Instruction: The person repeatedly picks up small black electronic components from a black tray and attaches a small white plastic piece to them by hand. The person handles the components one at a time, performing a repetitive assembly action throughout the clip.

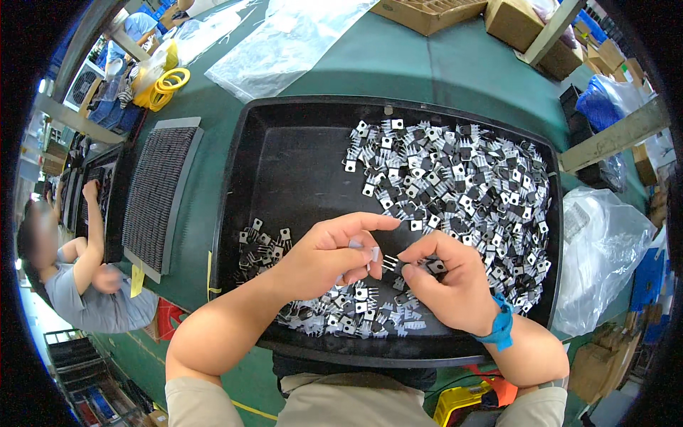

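Over the tray (299, 160), component (399, 268) crosswise, pins (389, 262) leftward, tight in right hand (449, 283); left hand (320, 261) round white pieces (375, 254)

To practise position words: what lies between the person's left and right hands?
Head view: metal pins of a black part jut from the right hand toward the left hand.

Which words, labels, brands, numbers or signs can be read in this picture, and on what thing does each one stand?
No text can be read here.
Pale label on or in the clear bag at right: too small and blurred to read.
Black-and-silver parts in the black tray: any markings are too small to read.
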`<action>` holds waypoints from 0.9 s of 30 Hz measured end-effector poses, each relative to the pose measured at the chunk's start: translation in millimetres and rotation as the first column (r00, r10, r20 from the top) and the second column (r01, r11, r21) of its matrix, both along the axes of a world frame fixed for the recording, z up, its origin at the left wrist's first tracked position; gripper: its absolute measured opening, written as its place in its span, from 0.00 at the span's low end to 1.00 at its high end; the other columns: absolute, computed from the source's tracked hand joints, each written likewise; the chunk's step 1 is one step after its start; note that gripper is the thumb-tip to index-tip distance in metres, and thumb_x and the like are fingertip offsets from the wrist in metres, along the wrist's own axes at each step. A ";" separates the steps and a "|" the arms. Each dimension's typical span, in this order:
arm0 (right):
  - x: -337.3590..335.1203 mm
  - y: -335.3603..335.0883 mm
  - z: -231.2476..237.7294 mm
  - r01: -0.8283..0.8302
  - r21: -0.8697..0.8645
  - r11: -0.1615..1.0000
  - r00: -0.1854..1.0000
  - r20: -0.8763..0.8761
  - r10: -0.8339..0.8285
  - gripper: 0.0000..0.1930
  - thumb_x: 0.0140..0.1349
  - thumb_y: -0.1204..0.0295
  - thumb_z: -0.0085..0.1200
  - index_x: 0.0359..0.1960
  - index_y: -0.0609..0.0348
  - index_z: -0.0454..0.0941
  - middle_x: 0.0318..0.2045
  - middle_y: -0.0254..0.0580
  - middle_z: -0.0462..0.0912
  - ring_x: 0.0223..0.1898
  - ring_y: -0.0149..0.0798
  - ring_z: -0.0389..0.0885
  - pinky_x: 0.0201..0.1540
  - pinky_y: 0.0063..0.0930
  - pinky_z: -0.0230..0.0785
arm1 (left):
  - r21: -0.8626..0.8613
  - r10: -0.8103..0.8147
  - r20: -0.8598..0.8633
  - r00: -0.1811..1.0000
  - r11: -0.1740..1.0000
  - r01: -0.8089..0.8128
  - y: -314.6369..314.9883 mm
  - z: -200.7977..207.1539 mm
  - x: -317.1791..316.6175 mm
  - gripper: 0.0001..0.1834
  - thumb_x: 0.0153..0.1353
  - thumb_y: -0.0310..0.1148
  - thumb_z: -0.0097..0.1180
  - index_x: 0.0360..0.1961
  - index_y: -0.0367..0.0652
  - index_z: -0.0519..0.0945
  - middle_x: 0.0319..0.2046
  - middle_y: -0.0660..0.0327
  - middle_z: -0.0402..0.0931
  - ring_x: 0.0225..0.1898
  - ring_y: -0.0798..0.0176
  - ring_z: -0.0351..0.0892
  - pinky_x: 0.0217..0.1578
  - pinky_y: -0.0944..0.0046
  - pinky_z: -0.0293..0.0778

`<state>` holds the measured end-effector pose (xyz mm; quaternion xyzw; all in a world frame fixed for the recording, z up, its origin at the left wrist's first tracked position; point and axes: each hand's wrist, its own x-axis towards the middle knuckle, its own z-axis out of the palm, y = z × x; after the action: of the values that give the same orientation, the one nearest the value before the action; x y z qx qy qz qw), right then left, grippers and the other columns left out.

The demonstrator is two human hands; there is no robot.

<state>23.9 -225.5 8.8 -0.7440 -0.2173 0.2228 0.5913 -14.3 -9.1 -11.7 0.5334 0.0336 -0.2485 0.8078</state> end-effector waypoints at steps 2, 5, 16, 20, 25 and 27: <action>-1.0 -0.3 -1.3 0.001 -0.016 1.000 1.000 -0.008 -0.001 0.05 0.57 0.77 0.56 0.35 0.62 0.77 0.24 0.30 0.77 0.25 0.19 0.69 0.26 0.17 0.63 | -0.009 -0.017 0.026 1.000 1.000 0.017 -0.3 -2.3 -1.0 0.25 0.61 0.24 0.48 0.62 0.39 0.67 0.29 0.59 0.78 0.20 0.77 0.65 0.20 0.77 0.58; -2.4 2.0 -4.3 0.020 -0.008 1.000 1.000 0.010 -0.020 0.05 0.57 0.77 0.56 0.35 0.62 0.77 0.22 0.29 0.76 0.24 0.18 0.68 0.24 0.16 0.62 | -0.003 -0.018 0.032 0.999 1.000 0.018 -2.1 -2.6 -2.6 0.25 0.62 0.24 0.49 0.62 0.39 0.67 0.29 0.60 0.78 0.20 0.77 0.65 0.20 0.77 0.58; -6.0 5.9 -6.8 0.044 -0.023 0.999 0.998 -0.054 -0.045 0.04 0.58 0.78 0.56 0.35 0.62 0.77 0.20 0.31 0.76 0.22 0.18 0.67 0.23 0.17 0.61 | 0.228 -0.107 0.133 0.985 0.971 0.075 -5.0 -1.5 -5.2 0.23 0.65 0.26 0.46 0.62 0.39 0.66 0.30 0.63 0.77 0.24 0.78 0.66 0.25 0.77 0.63; -3.7 4.6 -9.6 -0.073 -0.037 0.997 0.995 -0.077 0.070 0.04 0.58 0.78 0.55 0.35 0.62 0.78 0.22 0.34 0.77 0.24 0.20 0.70 0.26 0.19 0.64 | 0.235 -0.130 0.169 0.977 0.968 0.088 -5.5 -8.2 -7.0 0.23 0.66 0.26 0.46 0.62 0.38 0.65 0.30 0.64 0.77 0.24 0.79 0.67 0.27 0.77 0.64; -0.7 5.9 -6.6 -0.049 -0.066 0.997 0.998 -0.034 0.047 0.04 0.57 0.79 0.55 0.35 0.62 0.78 0.25 0.38 0.79 0.26 0.25 0.74 0.29 0.22 0.67 | 0.072 -0.039 -0.014 0.999 0.997 0.040 -4.2 1.8 -3.0 0.19 0.62 0.25 0.48 0.55 0.36 0.70 0.29 0.61 0.79 0.24 0.76 0.69 0.25 0.75 0.64; -1.9 4.5 -4.8 0.001 -0.049 0.999 1.000 0.004 -0.001 0.04 0.57 0.79 0.55 0.35 0.62 0.78 0.26 0.39 0.79 0.27 0.27 0.75 0.30 0.22 0.68 | -0.003 0.009 -0.087 0.996 1.000 -0.010 -0.6 1.0 0.6 0.15 0.62 0.26 0.49 0.50 0.37 0.72 0.29 0.60 0.79 0.22 0.77 0.67 0.22 0.75 0.61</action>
<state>21.9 -221.0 4.0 -0.7588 -0.2123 0.2263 0.5727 -13.6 -9.7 -10.7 0.5204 0.0707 -0.2676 0.8078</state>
